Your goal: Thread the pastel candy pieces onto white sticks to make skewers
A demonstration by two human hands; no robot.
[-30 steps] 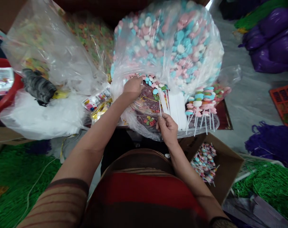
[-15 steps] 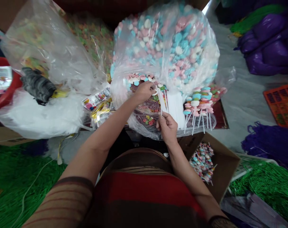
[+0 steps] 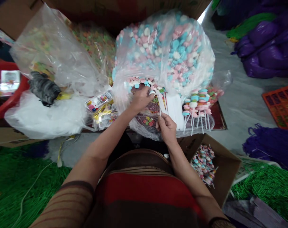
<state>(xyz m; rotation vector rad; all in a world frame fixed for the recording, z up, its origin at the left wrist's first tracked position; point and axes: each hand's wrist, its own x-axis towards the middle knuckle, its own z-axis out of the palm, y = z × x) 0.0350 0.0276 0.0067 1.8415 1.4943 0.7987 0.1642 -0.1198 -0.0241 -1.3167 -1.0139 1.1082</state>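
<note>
Beyond both your hands bulges the clear bag (image 3: 179, 47) of pink, blue and white candies, the biggest thing near them. Below and to the right of your right hand (image 3: 167, 126) stands the open cardboard box (image 3: 226, 171), wrapped candy sticks (image 3: 204, 163) piled inside. Just beyond and right of that same hand lies the white stack (image 3: 175, 110), and farther right sit the candy skewers (image 3: 197, 103), their sticks pointing back toward you. Near your right hand, on its left, is a small cluster of ring candies (image 3: 149, 121). Your right thumb and fingers are clamped on a thin white stick (image 3: 160, 109), which points away from you. Your left hand (image 3: 142, 99), beyond and left of the right, has its fingertips pinched on a small white candy (image 3: 152, 93).
</note>
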